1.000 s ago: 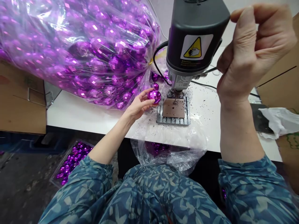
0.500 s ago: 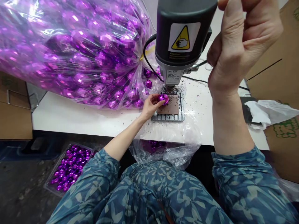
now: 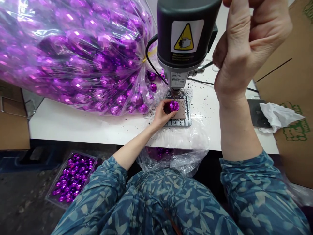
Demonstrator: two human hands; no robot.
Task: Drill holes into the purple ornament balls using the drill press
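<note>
My left hand [image 3: 163, 114] pinches a shiny purple faceted ball [image 3: 174, 106] between thumb and fingers. The ball rests on the brown board [image 3: 181, 113] over the slotted metal base [image 3: 187, 121], right beneath the chuck of the bench drill press [image 3: 187, 39]. A thin bit shows between the chuck and the ball's top; whether it has entered the ball I cannot tell. My right hand [image 3: 246, 45] is closed around the drill press's feed lever [image 3: 207, 66], whose rod runs into the grip; the fingertips are partly cut off at the top edge.
A big clear bag [image 3: 93, 65] of purple balls fills the upper left, with loose balls [image 3: 153, 87] by its tied neck. Dark shavings lie around the base. A plastic tub [image 3: 73, 178] of balls stands below left. Cardboard boxes [image 3: 293, 98] and white crumpled plastic [image 3: 281, 116] are at right.
My left hand has carried the ball rightward from beside the base onto the board under the bit. My right hand stays on the lever while the whole view has shifted slightly.
</note>
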